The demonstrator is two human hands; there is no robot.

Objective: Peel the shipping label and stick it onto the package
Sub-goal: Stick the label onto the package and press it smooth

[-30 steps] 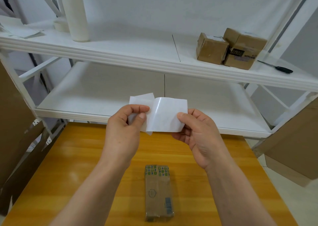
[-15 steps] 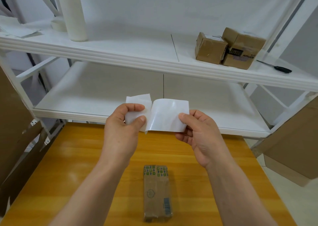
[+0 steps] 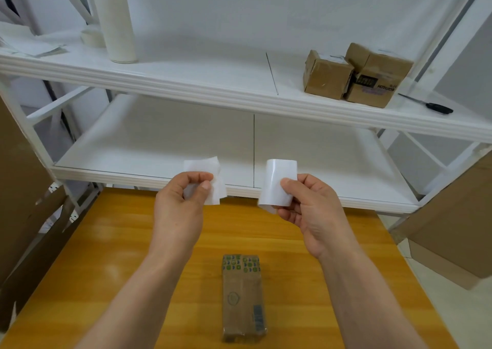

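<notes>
The person holds both hands up in front of the white shelving, above the wooden surface [image 3: 111, 242]. The left hand [image 3: 181, 205] has its thumb and fingers pinched together on a matte white sheet [image 3: 210, 178] that is a little crumpled at the edges, and the right hand [image 3: 308, 210] is clamped on a glossy white piece [image 3: 279, 183] that curls slightly at its top edge (which of the two is the label and which the backing I cannot tell from here). The two pieces are fully apart, with open air between them. The package [image 3: 243, 298], a long brown parcel wrapped in clear film with a green and blue patterned end, lies flat on the surface below and between the forearms, touched by neither hand. Up on the shelf to the right sit two cardboard boxes [image 3: 354, 76] side by side
</notes>
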